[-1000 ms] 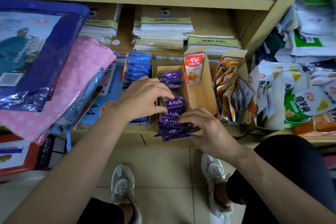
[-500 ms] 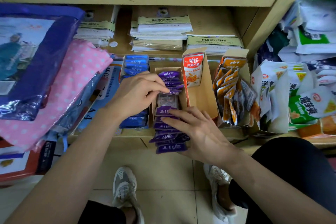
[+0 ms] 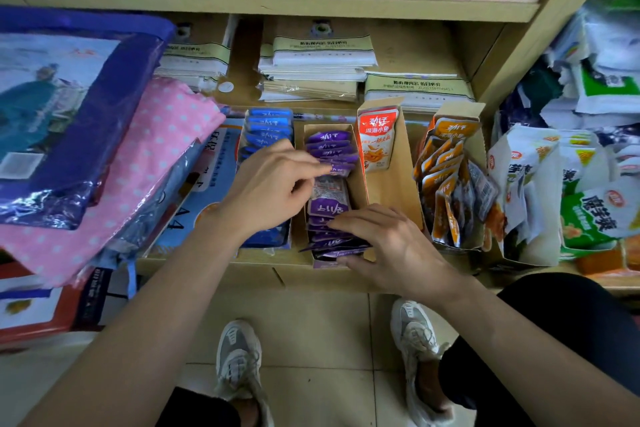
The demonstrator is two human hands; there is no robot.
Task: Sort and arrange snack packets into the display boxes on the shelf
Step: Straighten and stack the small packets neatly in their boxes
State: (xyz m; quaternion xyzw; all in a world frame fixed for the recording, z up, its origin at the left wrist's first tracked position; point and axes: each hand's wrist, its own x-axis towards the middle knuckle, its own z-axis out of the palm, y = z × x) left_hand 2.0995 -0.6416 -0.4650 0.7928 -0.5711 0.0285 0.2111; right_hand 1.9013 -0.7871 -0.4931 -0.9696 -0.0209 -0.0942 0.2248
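A narrow cardboard display box on the lower shelf holds purple snack packets standing in a row, with one purple packet lying flat in the middle. My left hand reaches over the box, and its fingertips press against the rear purple packets. My right hand is at the box's front end, where its fingers on top and its thumb at the front squeeze the front bunch of purple packets. A box of blue packets stands to the left, partly hidden by my left hand.
To the right a tan box holds one orange-and-white packet. Further right are a box of orange packets and white snack bags. Pink dotted and blue bags lie left. Paper stacks fill the shelf's back.
My right hand pushed the front bunch of purple packets, which hung over the shelf edge, back into the box. My left hand moved from the middle packets to the rear row.
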